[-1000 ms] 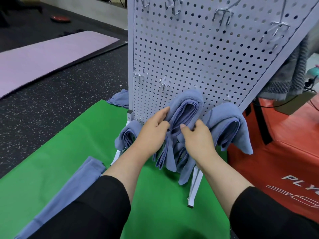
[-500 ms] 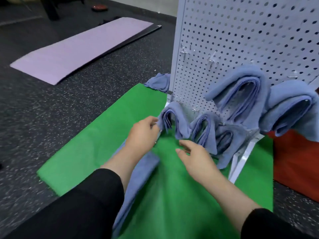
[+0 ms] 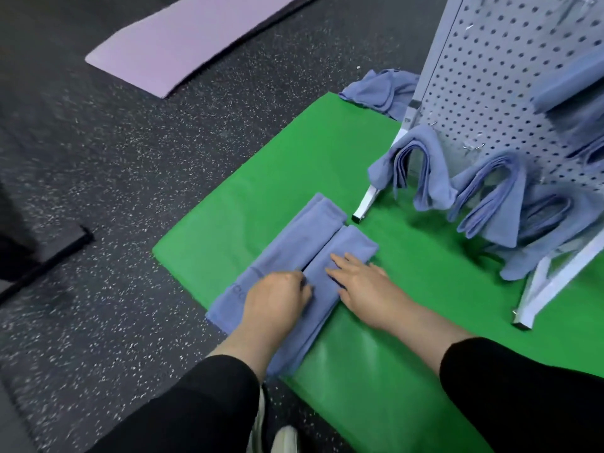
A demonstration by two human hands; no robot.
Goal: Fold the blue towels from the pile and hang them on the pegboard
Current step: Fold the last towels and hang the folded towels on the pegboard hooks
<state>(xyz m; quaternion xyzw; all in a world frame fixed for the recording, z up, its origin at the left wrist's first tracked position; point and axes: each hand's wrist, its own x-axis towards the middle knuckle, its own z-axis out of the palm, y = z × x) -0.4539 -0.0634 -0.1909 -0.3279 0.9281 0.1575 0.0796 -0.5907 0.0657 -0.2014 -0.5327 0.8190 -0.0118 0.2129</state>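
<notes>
Blue towel (image 3: 294,256), folded into two long strips, is laid on the green mat (image 3: 408,322). Its inner edge appears pinched by the curled left hand (image 3: 277,297); the right strip is pressed flat by the extended fingers of the right hand (image 3: 366,286). Edges should be aligned before the next fold is made. Hung towels (image 3: 483,194) are noted on the pegboard (image 3: 490,76); speckled dark floor (image 3: 114,158) and a lilac mat (image 3: 189,37) lie beyond.

Your left hand (image 3: 277,297) fingertips tucked out of sight in the towel (image 3: 295,256) fold, pegboard (image 3: 510,76) cut off top and right, your shoes (image 3: 281,436) mostly hidden.
</notes>
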